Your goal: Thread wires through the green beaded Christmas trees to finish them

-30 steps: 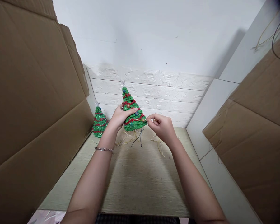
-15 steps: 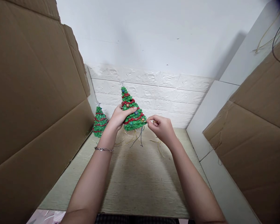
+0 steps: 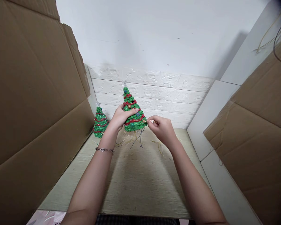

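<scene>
My left hand (image 3: 122, 118) is closed around a small green Christmas tree figurine (image 3: 132, 120) with red garlands, coloured baubles and a clear star on top. The tree is raised off the table and tilted, its tip leaning left. At its lower right edge, beside a gold bauble, my right hand (image 3: 161, 127) pinches a thin yellowish strand (image 3: 150, 121) between thumb and forefinger. Dark strands (image 3: 140, 137) show below the tree's base. A second, similar tree figurine (image 3: 100, 123) stands upright on the table behind my left forearm.
Loose yellowish strands (image 3: 159, 145) lie on the pale table (image 3: 140, 187). Tall cardboard panels rise on the left (image 3: 37, 93) and right (image 3: 253, 134). A white brick-pattern wall (image 3: 168, 93) closes off the back. More strands (image 3: 267, 43) hang at the upper right.
The held tree has shifted very slightly to the right and its tip has come a little more upright. My right hand keeps its pinch at the lower edge.
</scene>
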Demonstrator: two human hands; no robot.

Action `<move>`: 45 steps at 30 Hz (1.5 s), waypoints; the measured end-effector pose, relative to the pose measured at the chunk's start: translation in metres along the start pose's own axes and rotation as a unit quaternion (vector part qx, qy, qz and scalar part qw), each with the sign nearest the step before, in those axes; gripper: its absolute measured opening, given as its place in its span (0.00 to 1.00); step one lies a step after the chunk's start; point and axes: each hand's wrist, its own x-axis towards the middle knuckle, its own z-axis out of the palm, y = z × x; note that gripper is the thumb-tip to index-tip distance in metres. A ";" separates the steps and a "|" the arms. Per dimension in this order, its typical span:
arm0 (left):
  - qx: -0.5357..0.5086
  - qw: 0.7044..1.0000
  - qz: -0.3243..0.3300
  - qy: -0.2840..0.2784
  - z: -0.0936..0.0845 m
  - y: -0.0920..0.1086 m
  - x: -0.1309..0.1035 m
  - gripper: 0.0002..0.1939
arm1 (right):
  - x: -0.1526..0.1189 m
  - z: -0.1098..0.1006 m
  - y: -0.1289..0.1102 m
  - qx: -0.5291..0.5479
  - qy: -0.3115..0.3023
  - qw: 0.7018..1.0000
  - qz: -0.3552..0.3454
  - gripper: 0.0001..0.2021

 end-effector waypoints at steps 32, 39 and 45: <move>-0.047 0.995 0.067 0.049 -0.001 -0.002 0.004 0.22 | -0.001 0.003 0.000 -0.008 -0.048 0.996 0.072 0.12; 0.018 0.995 0.070 0.065 0.002 -0.014 0.008 0.26 | -0.002 0.001 -0.004 -0.081 -0.003 0.996 0.037 0.08; -0.010 0.996 0.059 0.061 0.001 -0.013 0.008 0.25 | -0.003 -0.007 -0.006 -0.124 -0.039 0.991 0.037 0.07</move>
